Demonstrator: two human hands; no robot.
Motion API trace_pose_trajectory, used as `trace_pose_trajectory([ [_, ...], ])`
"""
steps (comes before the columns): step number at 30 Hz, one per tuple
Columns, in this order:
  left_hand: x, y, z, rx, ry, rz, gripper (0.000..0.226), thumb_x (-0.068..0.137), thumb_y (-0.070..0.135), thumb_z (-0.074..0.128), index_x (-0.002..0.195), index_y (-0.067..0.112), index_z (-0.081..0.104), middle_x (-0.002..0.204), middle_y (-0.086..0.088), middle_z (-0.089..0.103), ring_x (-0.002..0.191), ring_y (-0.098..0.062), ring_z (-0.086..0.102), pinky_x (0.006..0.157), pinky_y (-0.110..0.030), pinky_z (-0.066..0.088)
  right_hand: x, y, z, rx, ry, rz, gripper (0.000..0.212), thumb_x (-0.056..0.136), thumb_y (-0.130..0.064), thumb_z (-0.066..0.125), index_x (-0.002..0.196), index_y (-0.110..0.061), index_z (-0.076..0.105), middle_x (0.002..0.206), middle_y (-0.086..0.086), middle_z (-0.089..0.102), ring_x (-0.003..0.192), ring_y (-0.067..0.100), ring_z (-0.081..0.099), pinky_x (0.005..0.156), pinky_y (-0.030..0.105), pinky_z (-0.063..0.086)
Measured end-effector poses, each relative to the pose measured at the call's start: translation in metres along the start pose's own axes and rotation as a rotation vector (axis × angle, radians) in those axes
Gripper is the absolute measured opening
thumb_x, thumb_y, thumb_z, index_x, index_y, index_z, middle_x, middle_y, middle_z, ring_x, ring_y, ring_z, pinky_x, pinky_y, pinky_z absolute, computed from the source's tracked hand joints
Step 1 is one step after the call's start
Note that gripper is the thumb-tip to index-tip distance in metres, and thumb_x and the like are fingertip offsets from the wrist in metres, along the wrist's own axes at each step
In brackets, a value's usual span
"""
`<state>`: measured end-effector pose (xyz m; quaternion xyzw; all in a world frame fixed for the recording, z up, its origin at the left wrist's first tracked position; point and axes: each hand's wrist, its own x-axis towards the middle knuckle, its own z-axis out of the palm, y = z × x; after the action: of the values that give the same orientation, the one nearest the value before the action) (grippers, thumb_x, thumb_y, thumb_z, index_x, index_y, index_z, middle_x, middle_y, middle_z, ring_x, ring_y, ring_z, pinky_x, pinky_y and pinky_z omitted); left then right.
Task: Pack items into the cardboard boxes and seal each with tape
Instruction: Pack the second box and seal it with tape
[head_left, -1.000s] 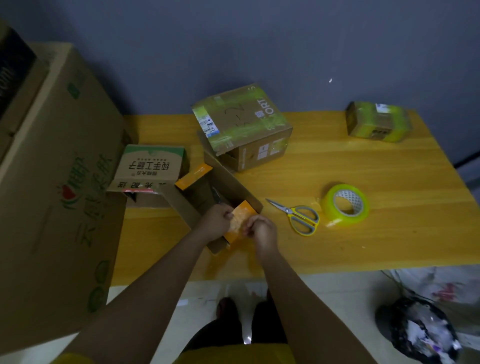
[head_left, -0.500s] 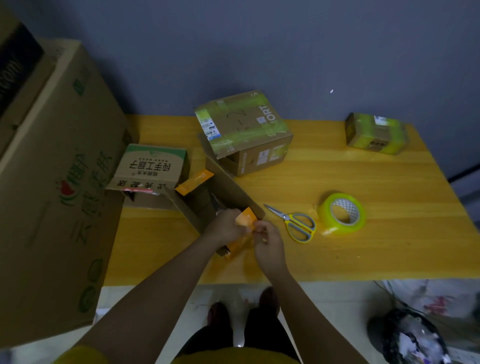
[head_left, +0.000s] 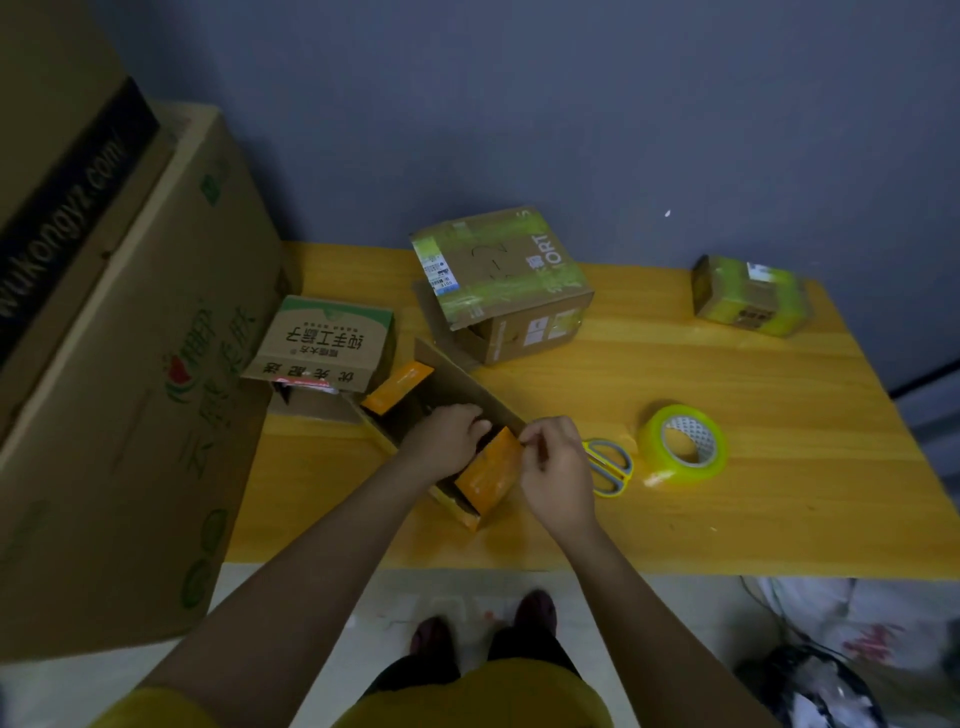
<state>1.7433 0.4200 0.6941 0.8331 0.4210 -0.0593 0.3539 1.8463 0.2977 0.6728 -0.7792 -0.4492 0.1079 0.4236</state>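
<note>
Dim light; the inside of the small open brown cardboard box with orange flaps (head_left: 447, 395) is hard to make out, and the left hand (head_left: 447, 439) covers its middle. The box sits near the front edge of the yellow wooden table (head_left: 779, 467), flaps up. Left fingers curl over the box; grip unclear. The right hand (head_left: 558, 467) pinches the near orange flap (head_left: 491, 475). Yellow-handled scissors (head_left: 610, 467), partly hidden by the right hand, lie beside a roll of greenish clear tape (head_left: 680, 447). A taped brown box (head_left: 501, 280) stands behind.

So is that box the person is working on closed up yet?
Still open: the box has its long flap standing up and dark interior showing, while both hands fold the orange end flap.
</note>
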Motion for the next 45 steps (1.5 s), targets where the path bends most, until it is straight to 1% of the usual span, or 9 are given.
trace_pose_trajectory([
  [5, 0.004, -0.033, -0.036, 0.154, 0.254, 0.041, 0.032, 0.101, 0.018, 0.043, 0.128, 0.010, 0.058, 0.128, -0.012, 0.057, 0.117, -0.029, 0.052, 0.093, -0.042, 0.047, -0.002, -0.010, 0.003, -0.020, -0.194, -0.036, 0.020, 0.082, -0.003, 0.052, 0.094, -0.006, 0.068, 0.096, 0.005, 0.060, 0.083, 0.017, 0.058, 0.069, 0.021, 0.041],
  [13, 0.004, -0.049, -0.047, 0.480, -0.005, -0.093, 0.034, 0.103, 0.033, 0.034, 0.119, 0.013, 0.056, 0.126, -0.008, 0.054, 0.118, -0.029, 0.050, 0.112, -0.052, 0.014, -0.009, -0.019, 0.008, -0.224, -0.592, 0.044, 0.040, 0.101, -0.036, 0.044, 0.130, -0.011, 0.057, 0.135, 0.004, 0.050, 0.124, 0.020, 0.046, 0.101, 0.028, 0.035],
  [17, 0.006, -0.054, -0.041, 0.509, -0.170, -0.117, 0.058, 0.102, 0.050, 0.019, 0.136, 0.014, 0.048, 0.151, -0.006, 0.034, 0.136, -0.028, 0.034, 0.112, -0.058, 0.010, -0.013, -0.016, 0.004, -0.011, -0.813, 0.319, 0.066, 0.095, -0.056, 0.040, 0.149, -0.019, 0.034, 0.158, -0.008, 0.016, 0.146, 0.012, 0.012, 0.119, 0.032, 0.012],
  [20, 0.006, -0.056, -0.046, 0.529, -0.257, -0.116, 0.076, 0.095, 0.065, 0.007, 0.145, 0.018, 0.041, 0.162, -0.002, 0.009, 0.146, -0.028, 0.014, 0.114, -0.059, 0.003, -0.009, -0.010, 0.007, -0.237, -0.907, 0.198, 0.079, 0.090, -0.065, 0.042, 0.153, -0.022, 0.025, 0.162, -0.007, 0.004, 0.148, 0.008, -0.005, 0.119, 0.040, -0.009],
  [27, 0.003, -0.064, -0.049, 0.406, -0.082, -0.030, 0.081, 0.088, 0.070, 0.007, 0.107, 0.017, 0.065, 0.119, -0.004, 0.060, 0.125, -0.024, 0.045, 0.113, -0.061, -0.001, -0.011, -0.003, 0.012, -0.229, -0.753, 0.158, 0.052, 0.099, -0.055, 0.032, 0.134, -0.025, 0.056, 0.153, -0.006, 0.035, 0.144, 0.006, 0.019, 0.117, 0.044, -0.010],
  [30, 0.001, -0.065, -0.045, 0.403, -0.023, -0.022, 0.073, 0.093, 0.067, 0.014, 0.126, 0.019, 0.058, 0.146, -0.003, 0.042, 0.143, -0.020, 0.019, 0.113, -0.057, -0.011, -0.009, -0.001, 0.015, -0.233, -0.643, 0.153, 0.044, 0.104, -0.043, 0.029, 0.130, -0.022, 0.057, 0.138, -0.003, 0.054, 0.134, 0.012, 0.041, 0.117, 0.040, -0.005],
  [35, -0.005, -0.066, -0.031, 0.309, 0.035, -0.034, 0.086, 0.092, 0.064, 0.038, 0.154, 0.022, -0.003, 0.160, -0.003, -0.017, 0.147, -0.023, -0.015, 0.115, -0.051, -0.008, -0.004, 0.003, 0.029, -0.412, -0.478, 0.115, 0.029, 0.103, -0.032, 0.038, 0.123, -0.024, 0.058, 0.102, 0.005, 0.071, 0.105, 0.022, 0.062, 0.117, 0.036, 0.013],
  [41, -0.003, -0.078, -0.009, 0.331, -0.046, -0.076, 0.089, 0.095, 0.057, 0.039, 0.152, 0.014, -0.012, 0.159, -0.005, -0.020, 0.147, -0.022, -0.017, 0.119, -0.045, 0.001, 0.002, -0.018, 0.028, -0.652, -0.394, -0.096, 0.032, 0.098, -0.021, 0.041, 0.124, -0.027, 0.057, 0.112, -0.003, 0.067, 0.109, 0.020, 0.059, 0.099, 0.036, 0.023],
  [45, -0.003, -0.075, -0.011, 0.339, -0.039, -0.081, 0.088, 0.094, 0.059, 0.038, 0.153, 0.015, -0.010, 0.160, -0.003, -0.018, 0.147, -0.022, -0.016, 0.118, -0.045, 0.002, 0.011, -0.018, 0.018, -0.445, -0.137, -0.210, 0.032, 0.086, -0.020, 0.046, 0.110, -0.020, 0.068, 0.100, -0.001, 0.067, 0.093, 0.024, 0.062, 0.075, 0.032, 0.028],
])
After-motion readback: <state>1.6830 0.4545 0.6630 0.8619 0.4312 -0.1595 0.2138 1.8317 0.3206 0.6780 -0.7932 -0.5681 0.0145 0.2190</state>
